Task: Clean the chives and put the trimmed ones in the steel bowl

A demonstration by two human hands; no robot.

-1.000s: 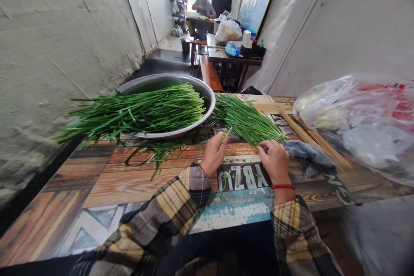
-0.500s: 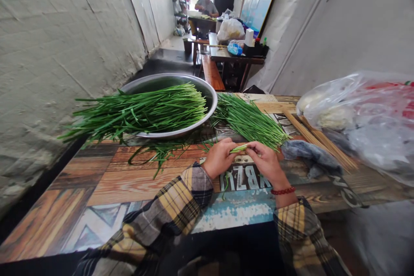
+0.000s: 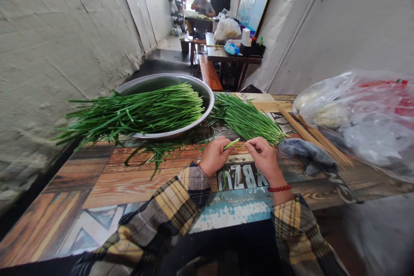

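My left hand (image 3: 216, 154) is closed round a short folded bunch of garlic chives (image 3: 231, 143), whose pale green end sticks out past the fingers. Just to its right, my right hand (image 3: 263, 153) is pinched, thumb against forefinger. Something thin seems to run from its fingertips towards the left hand, too fine to name. Behind both hands lies a pile of garlic chives (image 3: 247, 116) on the table. Loose chive leaves (image 3: 157, 154) are scattered left of my left hand.
A big metal bowl (image 3: 209, 95) heaped with chives stands at the left. On the right are a grey cloth (image 3: 305, 154), bamboo skewers (image 3: 315, 138) and clear plastic bags (image 3: 365, 116). Another person (image 3: 203, 4) sits at a far table.
My hands have come apart a little, and the right fingers no longer touch the chive bunch. The bunch now tilts up in my left hand. The view has shifted slightly.
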